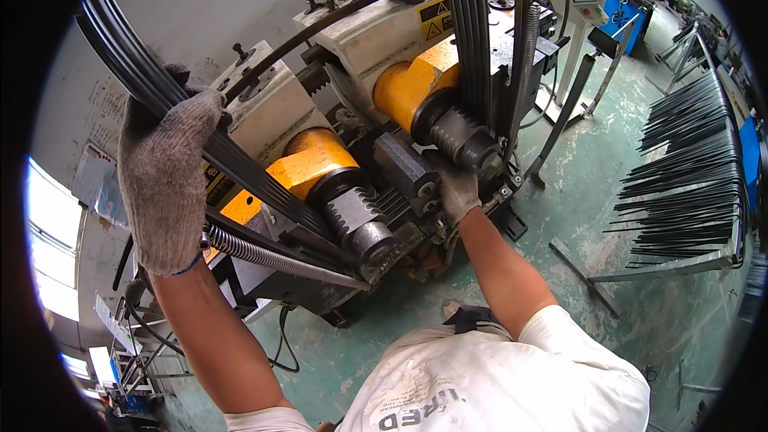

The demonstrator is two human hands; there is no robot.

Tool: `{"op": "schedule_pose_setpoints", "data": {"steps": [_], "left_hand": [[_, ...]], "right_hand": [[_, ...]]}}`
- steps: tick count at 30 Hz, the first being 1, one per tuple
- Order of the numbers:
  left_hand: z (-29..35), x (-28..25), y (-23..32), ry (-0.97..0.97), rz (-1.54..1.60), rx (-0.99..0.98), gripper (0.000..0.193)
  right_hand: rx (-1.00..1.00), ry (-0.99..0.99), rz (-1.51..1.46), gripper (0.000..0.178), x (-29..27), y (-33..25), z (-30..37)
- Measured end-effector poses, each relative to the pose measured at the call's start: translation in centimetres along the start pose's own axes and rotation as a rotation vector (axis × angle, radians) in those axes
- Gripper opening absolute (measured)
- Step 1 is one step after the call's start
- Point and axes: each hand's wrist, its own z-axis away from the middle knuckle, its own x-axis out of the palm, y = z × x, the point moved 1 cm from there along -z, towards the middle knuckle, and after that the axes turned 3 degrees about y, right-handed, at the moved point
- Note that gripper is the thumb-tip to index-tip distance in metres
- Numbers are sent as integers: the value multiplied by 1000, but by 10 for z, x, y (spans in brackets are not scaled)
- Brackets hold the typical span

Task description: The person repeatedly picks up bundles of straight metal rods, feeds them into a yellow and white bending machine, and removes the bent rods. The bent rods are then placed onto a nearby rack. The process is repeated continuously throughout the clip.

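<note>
Left hand (170,180) curls around black bars (134,62) at left of the metalworking machine (376,44); right hand (458,194), grip hidden, at its front.

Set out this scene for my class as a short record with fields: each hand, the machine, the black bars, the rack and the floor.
Left hand: gloved, closed around a slanting bundle of black bars
Right hand: gloved, beside a dark block; fingers mostly hidden
Machine: pale body, two yellow parts
Second black bundle: nearly upright, right of the slanting one
Rack: at right, bearing many thin black rods
Floor: green, worn
</note>
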Motion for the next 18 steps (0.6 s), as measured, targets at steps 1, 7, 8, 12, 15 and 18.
{"op": "schedule_pose_setpoints", "data": {"steps": [1,7,8,12,15,18], "left_hand": [[0,-1,0,-1,8,5,55],[-2,0,-3,-22,15,23,51],[-1,0,-4,-22,19,22,51],[0,1,-2,-12,27,23,50],[-2,1,0,-27,11,27,50],[-2,0,-5,-22,35,17,51]], "right_hand": [[-16,-8,30,34,0,1,0],[-66,7,-7,36,0,-3,1],[-51,9,-20,37,1,-4,2],[40,-4,-48,37,1,-16,5],[-68,3,-9,35,1,-5,-1],[55,-44,34,35,0,-15,5]]}}
